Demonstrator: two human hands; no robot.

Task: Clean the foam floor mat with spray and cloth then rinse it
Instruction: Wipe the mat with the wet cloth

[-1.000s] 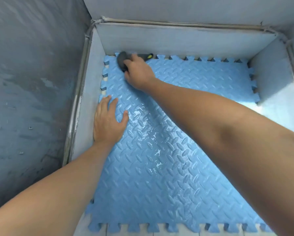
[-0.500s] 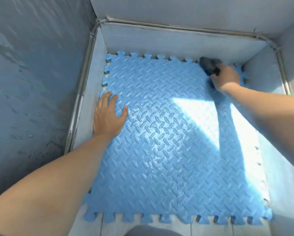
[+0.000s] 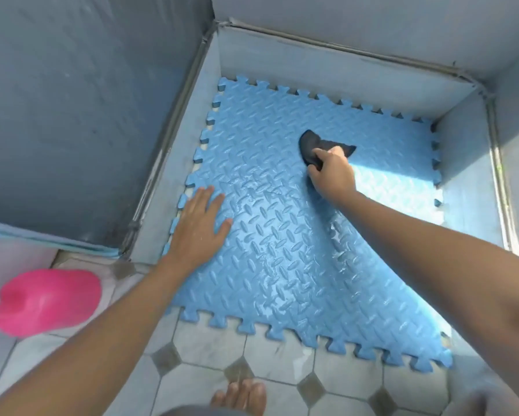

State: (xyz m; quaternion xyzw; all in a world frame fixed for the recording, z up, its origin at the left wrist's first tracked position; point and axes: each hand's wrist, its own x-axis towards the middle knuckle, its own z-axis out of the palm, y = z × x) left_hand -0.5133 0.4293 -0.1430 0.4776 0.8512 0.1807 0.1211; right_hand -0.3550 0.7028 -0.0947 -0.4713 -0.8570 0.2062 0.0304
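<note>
On the wet mat (image 3: pixel 282 250), the right hand (image 3: pixel 333 175) fingers clutch the cloth (image 3: pixel 312 147); left hand (image 3: pixel 198 226) fingers spread flat. Wipe in overlapping strokes.

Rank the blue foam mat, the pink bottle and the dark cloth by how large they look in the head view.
1. Blue foam mat, by far the largest.
2. Pink bottle, though it sits nearer the camera, which enlarges it.
3. Dark cloth, bunched and partly hidden in the right hand.

Right hand (image 3: pixel 331 172) presses cloth (image 3: pixel 312 145) (dark) on mat (image 3: pixel 282 265).
</note>
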